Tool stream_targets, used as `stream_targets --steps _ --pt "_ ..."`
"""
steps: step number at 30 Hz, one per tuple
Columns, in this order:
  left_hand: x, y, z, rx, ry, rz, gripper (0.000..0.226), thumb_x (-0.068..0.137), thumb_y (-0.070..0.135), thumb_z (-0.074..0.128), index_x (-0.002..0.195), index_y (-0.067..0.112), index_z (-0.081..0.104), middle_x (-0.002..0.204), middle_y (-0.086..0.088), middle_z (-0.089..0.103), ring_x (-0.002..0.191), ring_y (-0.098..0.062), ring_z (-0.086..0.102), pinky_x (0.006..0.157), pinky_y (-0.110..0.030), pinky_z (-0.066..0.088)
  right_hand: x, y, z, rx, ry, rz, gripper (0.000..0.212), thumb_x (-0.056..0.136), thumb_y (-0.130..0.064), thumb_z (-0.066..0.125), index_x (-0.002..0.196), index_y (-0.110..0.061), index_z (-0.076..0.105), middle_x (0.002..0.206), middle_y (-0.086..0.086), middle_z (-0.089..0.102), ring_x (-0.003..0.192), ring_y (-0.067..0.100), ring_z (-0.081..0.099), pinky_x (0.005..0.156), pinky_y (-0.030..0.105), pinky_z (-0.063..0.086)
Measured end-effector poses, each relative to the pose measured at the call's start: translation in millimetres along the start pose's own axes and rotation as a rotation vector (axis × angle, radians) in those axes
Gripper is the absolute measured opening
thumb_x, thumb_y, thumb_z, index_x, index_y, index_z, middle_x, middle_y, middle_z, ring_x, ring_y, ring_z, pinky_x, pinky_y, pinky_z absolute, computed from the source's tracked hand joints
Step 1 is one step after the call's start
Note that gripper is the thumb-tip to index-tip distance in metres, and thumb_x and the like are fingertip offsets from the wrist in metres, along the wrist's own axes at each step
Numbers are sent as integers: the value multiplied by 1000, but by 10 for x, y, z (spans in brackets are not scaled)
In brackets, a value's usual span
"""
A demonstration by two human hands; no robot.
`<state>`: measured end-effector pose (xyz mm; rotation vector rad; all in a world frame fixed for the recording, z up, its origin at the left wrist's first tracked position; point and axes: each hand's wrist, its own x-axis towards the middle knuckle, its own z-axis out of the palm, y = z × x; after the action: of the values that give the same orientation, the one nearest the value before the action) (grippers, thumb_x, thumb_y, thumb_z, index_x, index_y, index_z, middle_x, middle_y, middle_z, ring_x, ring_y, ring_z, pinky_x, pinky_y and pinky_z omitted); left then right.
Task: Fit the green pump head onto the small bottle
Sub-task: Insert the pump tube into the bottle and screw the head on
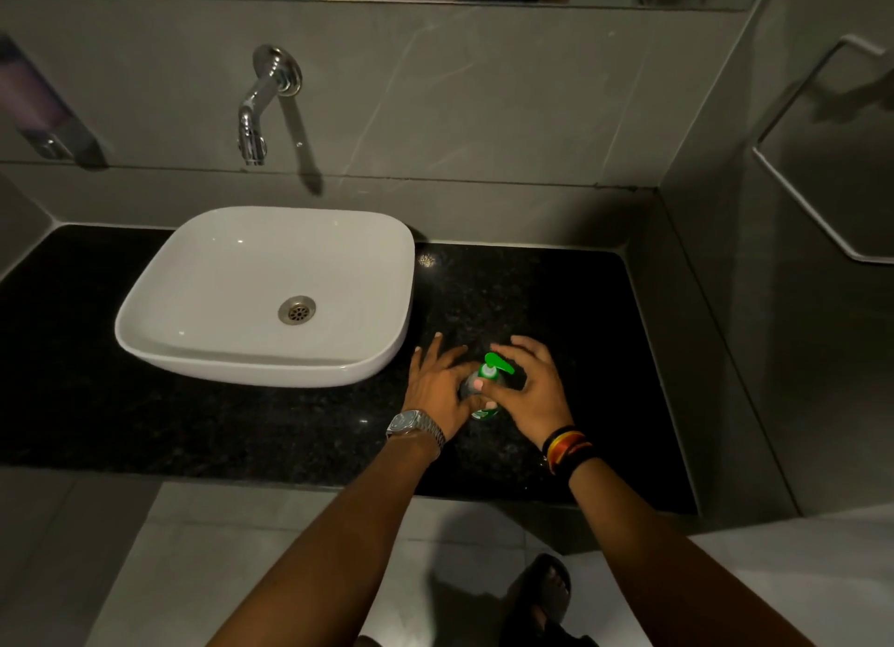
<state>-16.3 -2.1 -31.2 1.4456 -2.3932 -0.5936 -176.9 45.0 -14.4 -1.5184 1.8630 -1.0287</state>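
A small clear bottle [470, 389] with a green label stands on the black granite counter [532, 298], right of the basin. The green pump head [494, 366] sits on top of its neck, nozzle pointing right. My left hand [438, 386] wraps the bottle's left side with thumb and palm, the other fingers spread outward. My right hand [534, 390] curls over the pump from the right, thumb pressed on the collar, fingertips arched above the nozzle. Most of the bottle's body is hidden between both hands.
A white countertop basin [159, 327] stands left of the hands, under a chrome wall tap [254, 123]. A soap dispenser [43, 109] hangs on the left wall. The counter's right end meets a tiled wall. My sandalled foot [546, 593] shows on the floor below.
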Motion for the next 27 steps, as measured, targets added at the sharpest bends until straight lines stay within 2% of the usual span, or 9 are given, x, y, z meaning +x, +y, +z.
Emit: stream_targets --steps 3,6,10,12,15,17,20,24,27 --pt "-10 -12 8 5 -6 -7 56 82 55 66 133 31 59 151 -1 47 152 -31 12 123 -57 7 12 -30 3 -25 19 -14 39 68 -36 88 98 -15 75 126 -2 55 119 17 53 103 39 48" --pt "-20 -7 6 4 -3 -6 52 83 48 67 131 29 60 151 -2 47 152 -31 12 122 -57 8 6 -129 42 -163 121 25 42 60 -45 88 80 -19 64 119 0 58 111 20 56 95 39 50" --pt "-27 16 -4 -12 6 0 52 83 46 66 131 29 60 150 -2 48 152 -32 12 122 -58 8 -42 -61 11 -67 27 -37 41 70 -38 85 104 -20 72 139 0 47 129 18 45 106 36 44" --pt "-30 16 -8 -20 3 -9 56 81 51 67 132 28 59 150 -2 48 152 -33 12 122 -58 7 -35 -51 -18 -91 15 -73 34 72 -37 83 98 -18 74 135 -1 50 126 18 48 105 39 46" --pt "-41 19 -12 -13 -7 -10 57 81 52 66 133 30 59 151 -1 47 152 -31 11 123 -57 6 -7 -141 -3 -210 85 -31 37 64 -43 85 81 -19 62 118 0 57 112 21 55 95 43 49" --pt "-33 14 -13 -16 -7 -9 54 82 50 66 132 31 59 151 -1 47 153 -31 11 123 -57 6 -8 -167 15 -210 91 2 41 62 -47 85 85 -21 62 120 1 56 114 22 54 96 43 49" --pt "-24 23 -15 -15 2 -7 53 82 50 66 131 31 60 150 -1 48 153 -31 11 123 -57 6 -28 -74 -15 -133 14 -44 45 68 -43 83 106 -23 70 137 -2 48 128 18 46 105 39 46" --pt "-31 7 2 -9 -2 -9 57 81 54 66 133 32 58 150 -2 48 152 -31 12 123 -57 6 8 -80 -36 -181 42 -51 36 66 -44 85 87 -19 71 126 -3 54 117 18 52 99 41 49" --pt "-20 -2 6 6 -3 -2 55 82 52 66 133 33 58 150 -2 48 152 -31 12 123 -58 7 23 -99 -11 -192 32 -20 44 64 -48 85 94 -18 72 129 -3 52 121 18 50 101 39 48"
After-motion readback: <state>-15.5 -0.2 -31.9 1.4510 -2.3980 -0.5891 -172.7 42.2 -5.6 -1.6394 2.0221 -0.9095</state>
